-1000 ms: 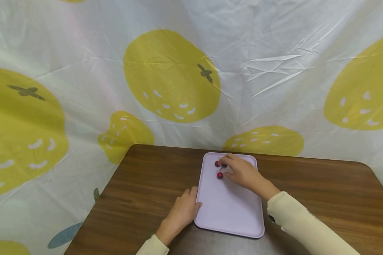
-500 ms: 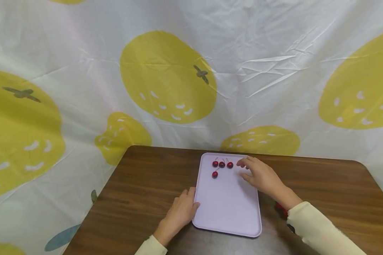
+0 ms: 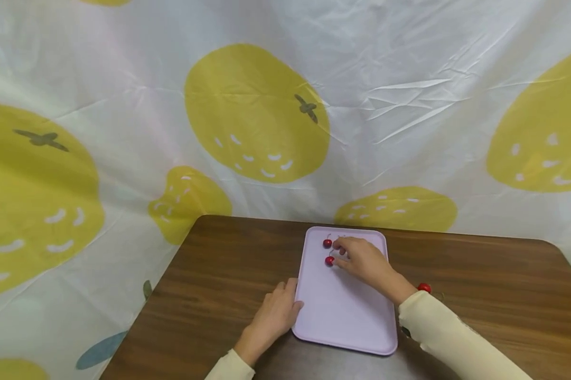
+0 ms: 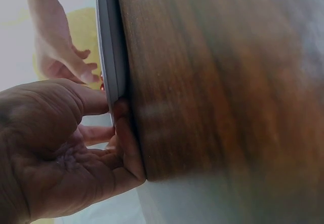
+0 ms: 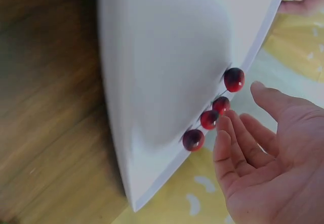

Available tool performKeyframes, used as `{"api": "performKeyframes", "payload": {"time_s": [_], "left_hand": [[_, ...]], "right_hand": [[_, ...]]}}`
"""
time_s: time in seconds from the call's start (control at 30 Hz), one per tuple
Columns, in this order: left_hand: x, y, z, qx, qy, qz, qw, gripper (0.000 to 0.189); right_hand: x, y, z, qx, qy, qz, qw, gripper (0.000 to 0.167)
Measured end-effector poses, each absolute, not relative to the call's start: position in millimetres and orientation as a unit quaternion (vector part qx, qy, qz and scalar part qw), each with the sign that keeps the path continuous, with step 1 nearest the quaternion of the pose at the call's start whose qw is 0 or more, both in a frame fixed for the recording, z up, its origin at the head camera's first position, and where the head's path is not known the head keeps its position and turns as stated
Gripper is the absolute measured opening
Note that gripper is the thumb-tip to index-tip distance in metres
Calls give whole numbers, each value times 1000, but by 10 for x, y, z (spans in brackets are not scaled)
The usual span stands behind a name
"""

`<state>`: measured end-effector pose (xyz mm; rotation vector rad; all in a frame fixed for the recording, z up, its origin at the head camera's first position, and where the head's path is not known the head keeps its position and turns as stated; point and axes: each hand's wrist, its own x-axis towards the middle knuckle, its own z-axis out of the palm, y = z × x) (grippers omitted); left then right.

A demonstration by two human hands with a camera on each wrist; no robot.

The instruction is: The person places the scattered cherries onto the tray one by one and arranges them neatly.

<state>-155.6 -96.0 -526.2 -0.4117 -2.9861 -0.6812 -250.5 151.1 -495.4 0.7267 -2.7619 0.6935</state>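
Observation:
My left hand (image 3: 274, 311) grips the left edge of a lilac tray (image 3: 344, 322). The left wrist view shows the thumb (image 4: 91, 100) at the upper side of the rim and fingers (image 4: 129, 145) at its underside. Several red cherries with thin stems lie near the tray's far end. One cherry (image 3: 327, 243) shows left of my right hand (image 3: 363, 261), another cherry (image 3: 330, 260) by its thumb; the rest are hidden behind it. In the right wrist view the loosely bent fingers (image 5: 238, 138) come close to the middle cherries (image 5: 209, 119), thumb spread apart. Nothing appears held there; contact is unclear.
The tray lies on a dark wood-grain table (image 3: 247, 253). More red fruit (image 3: 424, 287) with a stem lies to its right, partly hidden by the right sleeve (image 3: 451, 327). A white curtain (image 3: 352, 132) with yellow fruit prints hangs behind the table's far edge.
My right hand moved right, off the row of cherries, then came back left over it. Red fruit shows beside the right sleeve. The left hand stays on the tray's edge.

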Motion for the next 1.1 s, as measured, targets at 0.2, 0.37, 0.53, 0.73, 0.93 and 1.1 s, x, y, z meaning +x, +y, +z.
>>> {"api": "performKeyframes", "payload": {"time_s": [0.2,0.37,0.53,0.73,0.93,1.1], "left_hand": [[-1557,-949,-5248,-131,-968,-211,15,43],[-1565,-948,-5264,-135,-970,-203,23,41],[-1564,-961,-5272,-135,-970,-200,25,41],[-1551,-969,-5261,-130,-969,-209,20,42],[-1542,-963,-5257,-127,-969,-210,18,41],[-1544,-960,-5249,-126,-969,-210,18,41]], "right_hand": [[-2564,1412,-4992,239,-936,242,92,22],[-2605,1379,-5024,240,-934,248,90,22],[-2655,1329,-5062,249,-929,260,87,22],[-2682,1268,-5093,264,-922,269,87,21],[-2676,1210,-5092,279,-921,253,100,18],[-2657,1197,-5070,277,-923,244,110,18]]}}
